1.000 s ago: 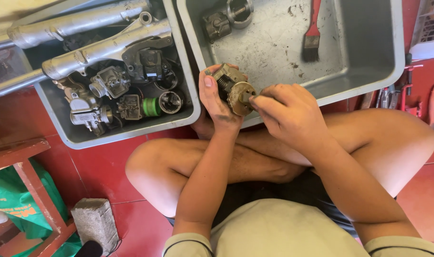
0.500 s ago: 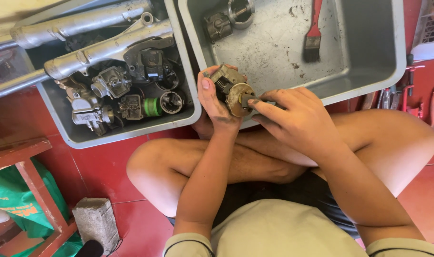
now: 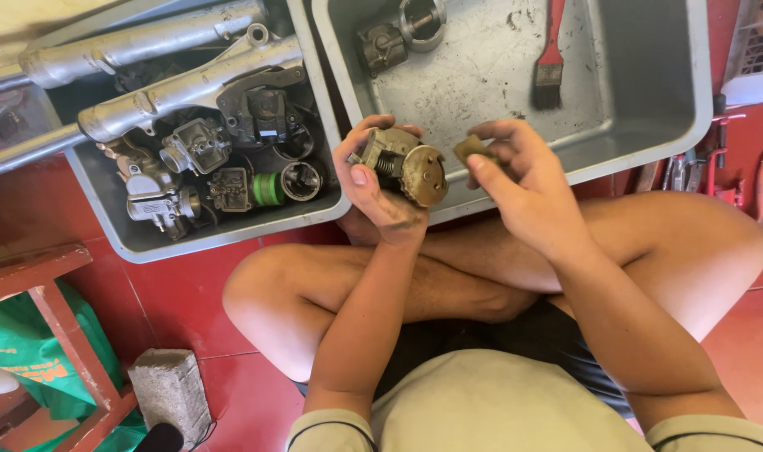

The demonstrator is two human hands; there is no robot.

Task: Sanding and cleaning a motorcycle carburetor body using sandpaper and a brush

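Left hand gripped a grimy brass-coloured carburetor body — fingers curled round it, thumb across the front, round flat face turned toward the right hand. Part was held in the air above the near rim of the right grey tray, over the person's crossed legs

Right hand sat just beside it, not touching it; thumb and forefinger were pinched on a small brass-coloured piece, other fingers loosely curled. Couldn't tell what the piece was

Right tray: red-handled brush lay near its far edge, two round metal parts in the far left corner, dirt specks over the bottom

Left grey tray touched the right one side by side — packed with carburetors and housings, a green cylindrical part near its near edge, two long silver fork tubes lying across the far side and overhanging the left rim

Red tiled floor under everything. Grey concrete block by the left knee, red wooden frame over a green bag at the floor's left edge, hand tools on the floor right of the right tray
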